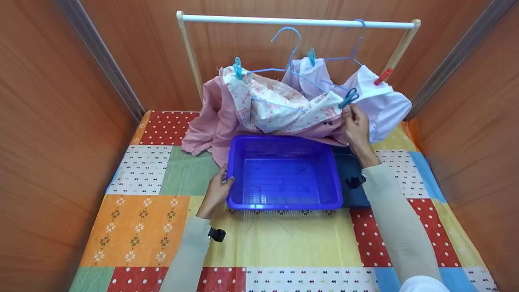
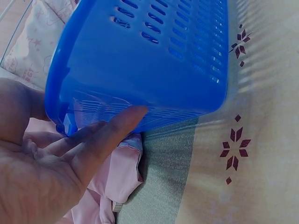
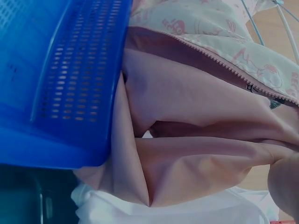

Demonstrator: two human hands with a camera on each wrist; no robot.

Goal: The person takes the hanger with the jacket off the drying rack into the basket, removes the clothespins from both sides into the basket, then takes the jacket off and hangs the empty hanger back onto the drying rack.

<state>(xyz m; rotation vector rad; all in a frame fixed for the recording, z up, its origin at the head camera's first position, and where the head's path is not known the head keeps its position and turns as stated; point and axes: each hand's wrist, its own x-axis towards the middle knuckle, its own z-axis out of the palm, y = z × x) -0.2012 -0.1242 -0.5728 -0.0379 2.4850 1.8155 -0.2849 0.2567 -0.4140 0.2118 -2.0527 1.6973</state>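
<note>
My left hand (image 1: 219, 186) grips the left rim of a blue-purple plastic basket (image 1: 336, 178), its perforated wall (image 2: 177, 51) filling much of the left wrist view. The basket holds nothing and sits close over the patchwork cloth. With its thumb and fingers my right hand (image 1: 357, 126) pinches the right shoulder edge of a pink zip jacket (image 1: 219, 105), just below a dark teal clothespin (image 1: 349, 98). The jacket's white, pink-printed lining (image 1: 275, 109) faces up. A teal clothespin (image 1: 238, 68) clips its left shoulder to a blue wire hanger (image 1: 269, 70), whose hook shows below the rod.
Behind stands a rack with a white rod (image 1: 243, 19). A white garment (image 1: 373, 93) hangs there on another blue hanger (image 1: 338, 59), with a teal clothespin (image 1: 311, 56) and a red one (image 1: 383, 76). A dark tray (image 1: 357, 194) lies right of the basket. Wooden panels (image 1: 48, 162) surround the patchwork cloth (image 1: 292, 243).
</note>
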